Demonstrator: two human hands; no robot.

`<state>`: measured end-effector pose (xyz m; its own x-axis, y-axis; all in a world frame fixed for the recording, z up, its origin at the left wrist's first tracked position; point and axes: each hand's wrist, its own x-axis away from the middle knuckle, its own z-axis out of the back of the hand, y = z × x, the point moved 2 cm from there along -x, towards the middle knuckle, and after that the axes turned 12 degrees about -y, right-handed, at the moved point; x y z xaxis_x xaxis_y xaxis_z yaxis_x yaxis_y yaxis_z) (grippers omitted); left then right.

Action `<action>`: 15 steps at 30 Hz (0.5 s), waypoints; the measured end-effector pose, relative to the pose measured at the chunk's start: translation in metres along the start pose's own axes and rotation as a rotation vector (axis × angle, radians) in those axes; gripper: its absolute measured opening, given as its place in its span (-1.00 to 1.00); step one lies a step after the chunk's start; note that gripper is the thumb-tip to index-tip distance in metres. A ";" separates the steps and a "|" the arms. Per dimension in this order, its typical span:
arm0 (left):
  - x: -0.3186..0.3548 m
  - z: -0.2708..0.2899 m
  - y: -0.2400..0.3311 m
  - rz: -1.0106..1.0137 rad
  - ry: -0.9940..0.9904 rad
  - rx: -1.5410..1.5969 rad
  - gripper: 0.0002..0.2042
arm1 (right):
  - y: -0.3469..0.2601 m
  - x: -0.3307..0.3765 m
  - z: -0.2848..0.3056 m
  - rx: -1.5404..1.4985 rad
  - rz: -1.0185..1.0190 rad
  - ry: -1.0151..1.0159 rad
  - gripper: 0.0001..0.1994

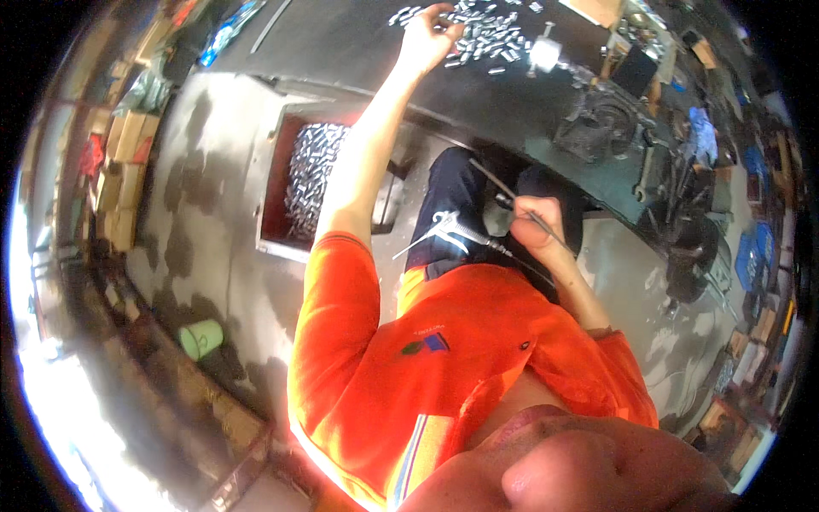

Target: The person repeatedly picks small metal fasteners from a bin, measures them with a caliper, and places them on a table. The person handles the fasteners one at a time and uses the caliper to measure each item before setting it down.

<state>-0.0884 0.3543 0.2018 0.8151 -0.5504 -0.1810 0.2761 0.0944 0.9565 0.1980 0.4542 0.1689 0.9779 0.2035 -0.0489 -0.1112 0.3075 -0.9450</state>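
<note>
My left hand (426,43) reaches far over the dark work table, at the edge of a loose pile of small shiny metal cylinders (495,38). Its thumb and fingers are curved and apart, and I see nothing held between them. Above my lap, my right hand (537,226) is closed around a thin metal rod (493,177) that slants from upper left to lower right. Across my thighs, beside that hand, is a silver metal tool (448,226) with a lever and a coiled part; its exact kind is unclear.
Under my left forearm stands a red-walled box (275,209) full of similar cylinders. A white cylindrical fixture (544,54) sits right of the pile. Wrenches (644,175) and a blue cloth (702,132) lie at the table's right. A pale green bucket (200,339) is on the floor, left.
</note>
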 end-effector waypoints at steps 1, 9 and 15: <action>0.005 0.010 -0.017 -0.034 -0.057 0.003 -0.70 | 0.005 0.002 -0.002 -0.013 -0.013 -0.004 -0.78; 0.172 0.131 -0.091 0.219 0.165 -0.286 -0.70 | 0.023 0.006 -0.008 -0.078 -0.042 -0.017 -0.69; 0.292 0.178 -0.187 0.719 -0.068 -0.553 -0.68 | 0.015 -0.005 -0.017 -0.111 -0.046 -0.116 -0.74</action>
<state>0.0076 0.0286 0.0110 0.8583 -0.2513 0.4474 -0.0677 0.8088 0.5842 0.1941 0.4423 0.1492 0.9539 0.2989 0.0272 -0.0397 0.2155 -0.9757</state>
